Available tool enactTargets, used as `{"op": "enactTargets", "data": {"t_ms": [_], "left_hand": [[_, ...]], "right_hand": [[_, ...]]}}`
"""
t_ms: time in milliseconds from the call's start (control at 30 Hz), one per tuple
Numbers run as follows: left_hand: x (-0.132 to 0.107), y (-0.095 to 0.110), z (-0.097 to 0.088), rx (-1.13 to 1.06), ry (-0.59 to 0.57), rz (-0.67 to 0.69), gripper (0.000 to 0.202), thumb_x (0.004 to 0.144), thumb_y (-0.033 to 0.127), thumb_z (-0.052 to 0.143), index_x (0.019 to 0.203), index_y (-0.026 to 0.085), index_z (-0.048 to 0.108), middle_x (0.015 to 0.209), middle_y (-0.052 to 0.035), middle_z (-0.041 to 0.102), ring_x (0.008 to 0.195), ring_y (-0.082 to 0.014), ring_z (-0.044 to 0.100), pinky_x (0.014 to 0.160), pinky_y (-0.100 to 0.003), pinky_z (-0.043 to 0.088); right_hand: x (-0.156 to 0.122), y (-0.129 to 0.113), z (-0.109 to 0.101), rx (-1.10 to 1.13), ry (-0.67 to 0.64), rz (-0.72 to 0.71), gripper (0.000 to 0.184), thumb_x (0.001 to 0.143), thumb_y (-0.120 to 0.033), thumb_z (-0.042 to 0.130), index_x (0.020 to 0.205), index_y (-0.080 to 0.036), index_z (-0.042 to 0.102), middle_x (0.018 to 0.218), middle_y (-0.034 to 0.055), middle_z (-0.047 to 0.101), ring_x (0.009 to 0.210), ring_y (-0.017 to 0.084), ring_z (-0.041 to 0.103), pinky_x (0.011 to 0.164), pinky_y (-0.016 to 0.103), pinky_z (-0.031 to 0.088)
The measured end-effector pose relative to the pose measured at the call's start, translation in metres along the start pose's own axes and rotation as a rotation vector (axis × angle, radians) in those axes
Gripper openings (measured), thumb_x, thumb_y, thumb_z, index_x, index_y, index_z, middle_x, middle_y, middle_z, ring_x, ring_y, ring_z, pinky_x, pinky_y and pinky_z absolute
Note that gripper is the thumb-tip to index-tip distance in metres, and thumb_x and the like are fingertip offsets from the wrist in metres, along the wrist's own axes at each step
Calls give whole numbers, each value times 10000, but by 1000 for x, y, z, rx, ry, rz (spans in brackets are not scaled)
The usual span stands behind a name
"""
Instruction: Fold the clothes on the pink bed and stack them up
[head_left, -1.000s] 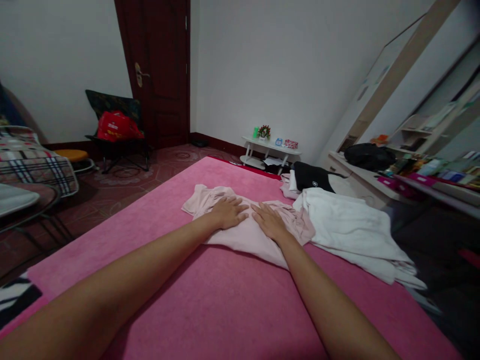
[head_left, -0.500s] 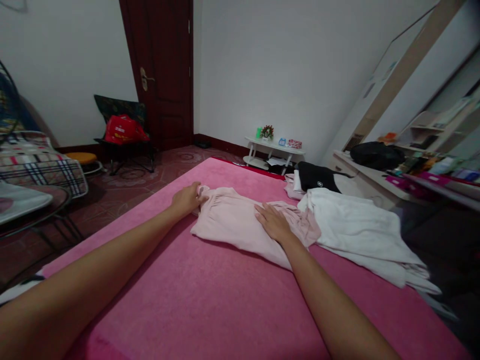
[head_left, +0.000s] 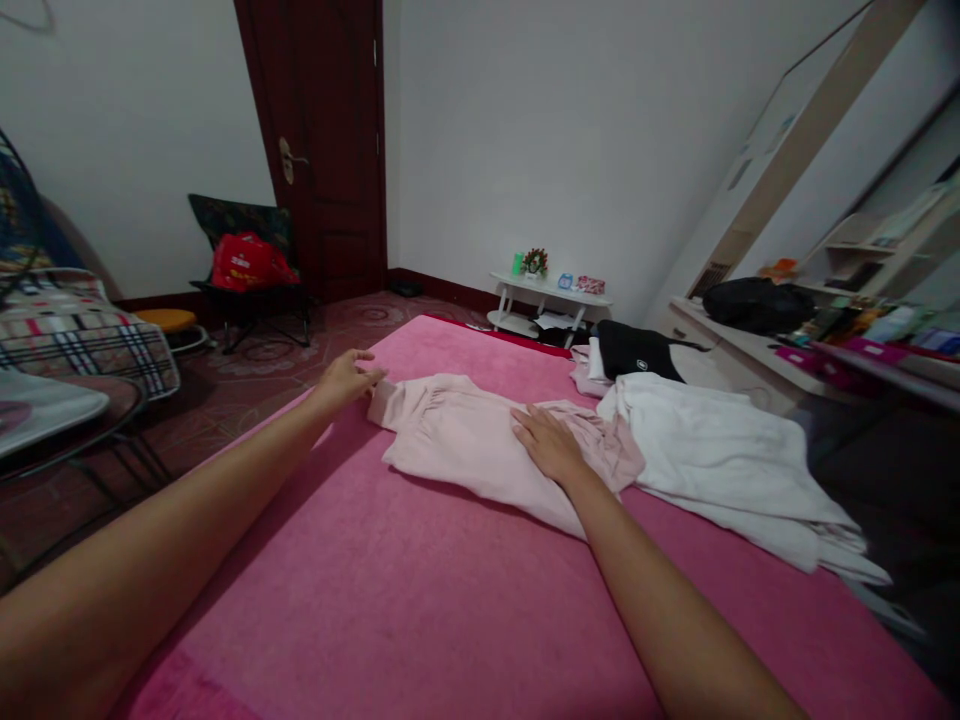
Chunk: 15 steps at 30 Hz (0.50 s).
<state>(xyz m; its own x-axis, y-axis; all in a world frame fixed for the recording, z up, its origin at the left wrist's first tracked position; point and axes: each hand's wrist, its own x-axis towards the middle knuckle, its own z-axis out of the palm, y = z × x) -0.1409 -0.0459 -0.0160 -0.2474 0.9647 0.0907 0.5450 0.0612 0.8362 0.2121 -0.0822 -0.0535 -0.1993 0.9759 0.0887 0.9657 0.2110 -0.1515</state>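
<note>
A pale pink garment [head_left: 465, 440] with a gathered cuff lies spread on the pink bed cover [head_left: 420, 600]. At its left end, the cuff sticks out flat toward my left hand [head_left: 346, 384]. That hand is at the cuff's edge with its fingers apart; whether a fingertip touches the cloth is unclear. My right hand [head_left: 551, 445] rests flat on the garment's right part, fingers stretched out. Beyond it, a bunched part of the same pink cloth lies against a folded white garment [head_left: 712, 460].
Behind the white garment is a black folded garment [head_left: 637, 352]. A small white table [head_left: 551, 290] stands by the wall. On the left are a chair with a red bag [head_left: 251, 262] and a round table [head_left: 120, 395]. A cluttered desk [head_left: 750, 345] lines the right.
My left hand has moved left and let go of the cuff, which now lies straighter and further out. My right hand has stayed in place on the garment.
</note>
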Motion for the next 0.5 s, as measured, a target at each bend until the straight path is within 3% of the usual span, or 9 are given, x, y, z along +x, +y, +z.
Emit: {"op": "enactTargets", "data": {"t_ms": [67, 167, 267, 367, 500], "left_hand": [[-3, 3, 0, 106, -87, -57, 730, 716, 549, 633, 1299, 141, 476, 879, -99, 679, 689, -211, 646, 562, -263, 459], [-4, 4, 3, 404, -103, -13, 861, 576, 618, 719, 1267, 139, 534, 1080, -176, 667, 930, -320, 644, 673, -311, 472], [-4, -1, 9, 522, -106, 58, 800, 534, 559, 752, 1197, 139, 599, 1141, -176, 654, 1022, -344, 613, 730, -317, 466], [-6, -5, 16, 344, -144, 114, 511, 609, 411, 696, 1057, 166, 668, 917, -95, 703, 833, -261, 647, 622, -273, 460], [-13, 5, 18, -72, -153, 78, 252, 636, 309, 605, 836, 178, 681, 635, -9, 623, 569, -158, 568, 493, -228, 423]], "right_hand": [[0, 0, 1, -6, 7, -2, 481, 989, -461, 272, 1430, -322, 406, 1526, 73, 327, 1401, 252, 281, 1119, 485, 197], [-1, -1, 1, -6, 12, -4, 474, 989, -446, 283, 1427, -319, 414, 1524, 70, 332, 1402, 249, 282, 1117, 476, 208], [-2, -2, 0, 4, 26, -1, 470, 987, -433, 294, 1417, -305, 433, 1517, 74, 345, 1395, 261, 297, 1108, 496, 225], [-3, -2, -3, 27, 89, -39, 444, 976, -391, 343, 1363, -257, 513, 1469, 93, 421, 1360, 254, 360, 1099, 458, 264], [-9, -4, -11, 188, 292, -112, 368, 949, -330, 407, 1175, -191, 662, 1322, 92, 578, 1230, 202, 505, 1065, 333, 334]]}}
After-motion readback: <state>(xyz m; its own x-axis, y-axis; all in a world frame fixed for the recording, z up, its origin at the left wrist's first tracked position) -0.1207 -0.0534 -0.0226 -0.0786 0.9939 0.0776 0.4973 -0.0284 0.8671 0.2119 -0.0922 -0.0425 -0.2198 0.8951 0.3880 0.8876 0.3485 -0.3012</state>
